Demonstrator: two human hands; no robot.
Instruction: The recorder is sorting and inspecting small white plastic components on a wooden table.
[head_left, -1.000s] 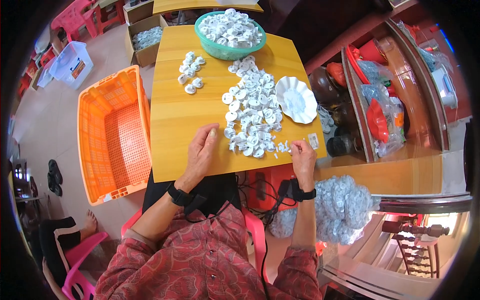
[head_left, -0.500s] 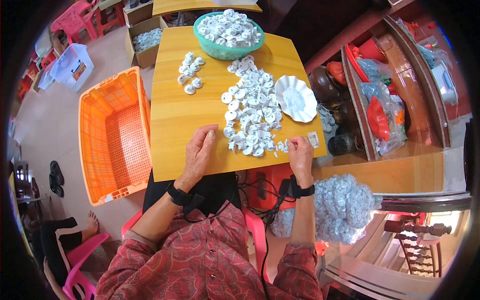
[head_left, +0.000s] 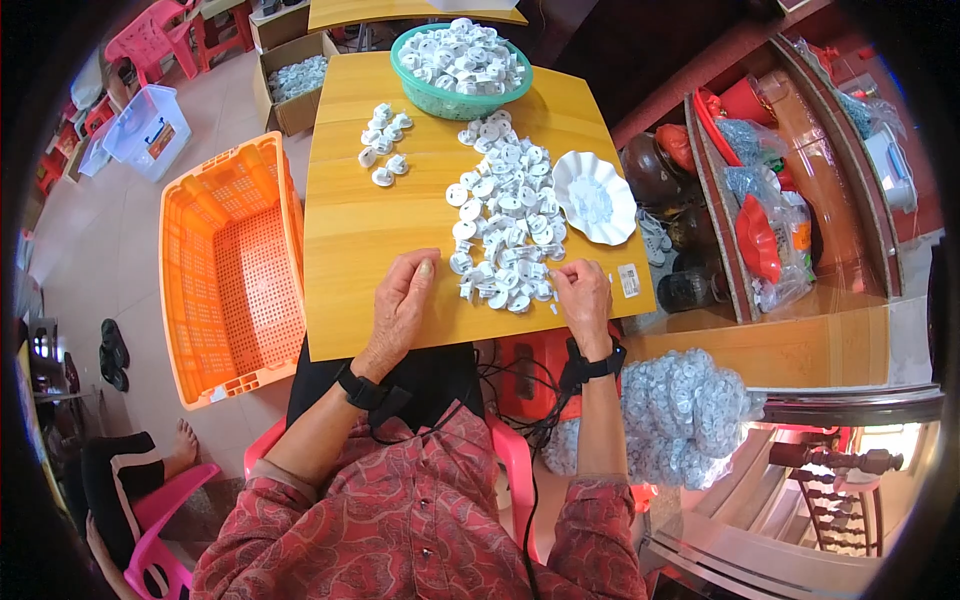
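Note:
My left hand (head_left: 403, 300) rests at the table's near edge, left of a heap of round white plastic parts (head_left: 510, 215). Its fingers are curled together with the thumb against them; anything inside is hidden. At the heap's near right corner, my right hand (head_left: 585, 298) has thumb and fingertips pinched together, low over the tabletop. A few tiny white pieces (head_left: 554, 309) lie by its fingertips, and the hand covers others. Beyond it sits a white scalloped dish (head_left: 621, 222) with small whitish pieces in it. A small separate group of the white parts (head_left: 381, 136) lies at the far left.
A green basket (head_left: 455, 105) piled with white parts stands at the table's far edge. Left of the table (head_left: 350, 260) is an orange crate (head_left: 180, 300) on the floor. Bags of clear round parts (head_left: 685, 420) lie at the right, below a shelf (head_left: 720, 230) with red items.
My right hand has moved slightly left and farther from me, over the tiny white pieces, hiding most of them. My left hand stays nearly still beside the heap.

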